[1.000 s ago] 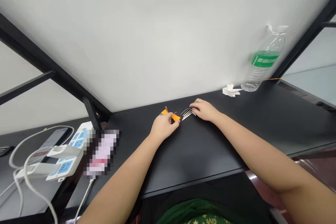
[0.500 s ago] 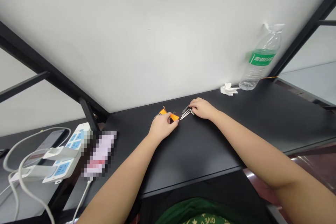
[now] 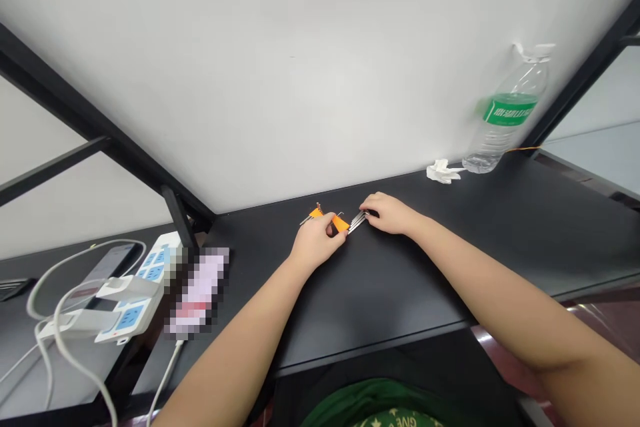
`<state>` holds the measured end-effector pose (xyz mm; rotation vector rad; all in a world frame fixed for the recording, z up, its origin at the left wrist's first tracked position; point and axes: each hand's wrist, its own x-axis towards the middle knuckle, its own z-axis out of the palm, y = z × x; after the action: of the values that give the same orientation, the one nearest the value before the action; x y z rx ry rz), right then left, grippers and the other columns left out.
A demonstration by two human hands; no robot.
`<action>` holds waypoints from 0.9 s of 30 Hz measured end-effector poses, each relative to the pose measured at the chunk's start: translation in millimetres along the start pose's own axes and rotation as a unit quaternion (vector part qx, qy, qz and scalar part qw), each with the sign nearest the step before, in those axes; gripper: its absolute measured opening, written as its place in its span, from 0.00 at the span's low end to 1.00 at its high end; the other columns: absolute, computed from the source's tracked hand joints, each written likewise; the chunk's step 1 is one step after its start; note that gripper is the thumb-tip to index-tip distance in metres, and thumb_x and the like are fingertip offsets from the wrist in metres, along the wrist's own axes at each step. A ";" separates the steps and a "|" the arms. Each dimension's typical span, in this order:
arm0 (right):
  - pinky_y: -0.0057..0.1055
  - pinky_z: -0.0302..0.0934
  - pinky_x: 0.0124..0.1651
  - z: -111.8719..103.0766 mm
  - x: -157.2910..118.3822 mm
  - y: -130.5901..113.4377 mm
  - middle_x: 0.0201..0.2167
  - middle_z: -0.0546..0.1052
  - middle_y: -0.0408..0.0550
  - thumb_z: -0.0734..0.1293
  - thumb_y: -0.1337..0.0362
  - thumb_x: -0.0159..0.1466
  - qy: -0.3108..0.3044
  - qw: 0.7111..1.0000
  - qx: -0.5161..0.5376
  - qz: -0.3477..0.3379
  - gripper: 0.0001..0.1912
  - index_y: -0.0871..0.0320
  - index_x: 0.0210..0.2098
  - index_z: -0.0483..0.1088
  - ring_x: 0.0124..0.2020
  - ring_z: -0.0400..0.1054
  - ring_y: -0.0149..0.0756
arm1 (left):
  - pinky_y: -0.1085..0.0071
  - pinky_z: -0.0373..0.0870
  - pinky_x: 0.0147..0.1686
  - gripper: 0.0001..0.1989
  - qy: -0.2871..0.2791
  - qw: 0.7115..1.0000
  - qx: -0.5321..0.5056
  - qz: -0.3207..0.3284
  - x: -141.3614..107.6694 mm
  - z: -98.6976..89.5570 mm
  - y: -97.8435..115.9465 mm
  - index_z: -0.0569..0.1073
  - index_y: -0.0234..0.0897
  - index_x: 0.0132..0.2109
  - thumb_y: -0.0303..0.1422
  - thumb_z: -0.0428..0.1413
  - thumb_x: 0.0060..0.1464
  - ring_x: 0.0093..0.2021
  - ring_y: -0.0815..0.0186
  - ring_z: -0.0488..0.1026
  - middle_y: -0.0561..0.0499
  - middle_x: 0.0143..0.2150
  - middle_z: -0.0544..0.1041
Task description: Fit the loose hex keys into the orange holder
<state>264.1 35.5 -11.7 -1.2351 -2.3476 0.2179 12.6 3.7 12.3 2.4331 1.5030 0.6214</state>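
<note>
Over the black tabletop (image 3: pixel 360 293), my left hand (image 3: pixel 316 241) is closed on an orange hex key holder (image 3: pixel 341 223). Part of the holder is hidden behind my fingers, and thin metal ends stick out at its far left side. Several L-shaped silver hex keys (image 3: pixel 357 222) lie side by side, their long ends at the holder's right edge. My right hand (image 3: pixel 391 213) pinches their bent ends between thumb and fingers. Whether the long ends sit inside the holder or only touch it, I cannot tell.
A clear plastic bottle (image 3: pixel 505 121) with a green label stands at the back right, beside crumpled white tissue (image 3: pixel 442 172). To the left are a power strip (image 3: pixel 143 287) with plugs and white cables, a blurred-out phone (image 3: pixel 199 290), and another phone (image 3: pixel 107 270). A white wall (image 3: pixel 300 80) rises behind.
My right hand has closed in on the hex keys, bunching them closer together and bringing them up to the orange holder. My left hand keeps its hold. The view has shifted slightly.
</note>
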 end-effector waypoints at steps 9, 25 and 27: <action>0.29 0.68 0.36 6.6 4.6 -44.7 0.36 0.79 0.46 0.68 0.53 0.64 0.004 0.920 0.368 0.132 0.17 0.58 0.45 0.74 0.30 0.72 0.30 | 0.69 0.65 0.36 0.15 0.040 0.994 0.067 0.078 -7.8 0.6 10.0 0.73 0.42 0.51 0.41 0.59 0.58 0.36 0.63 0.74 0.52 0.34 0.75; 0.31 0.72 0.44 18.7 10.7 -48.4 0.38 0.82 0.50 0.72 0.62 0.57 0.092 0.858 0.470 0.185 0.13 0.60 0.41 0.79 0.38 0.76 0.35 | 0.61 0.67 0.41 0.18 0.105 0.972 0.178 0.110 -5.2 11.0 12.6 0.72 0.38 0.56 0.38 0.57 0.60 0.42 0.55 0.76 0.46 0.39 0.77; 0.31 0.72 0.44 19.5 11.7 -45.1 0.37 0.82 0.49 0.72 0.63 0.56 0.107 0.866 0.450 0.190 0.13 0.60 0.41 0.79 0.37 0.76 0.35 | 0.60 0.66 0.42 0.17 0.097 0.974 0.179 0.100 -4.3 9.2 12.4 0.73 0.39 0.54 0.38 0.58 0.59 0.44 0.54 0.76 0.45 0.41 0.78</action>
<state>216.0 20.4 -9.0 -1.1067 -1.4470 1.0995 25.1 -5.4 7.9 2.9004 1.5696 0.6945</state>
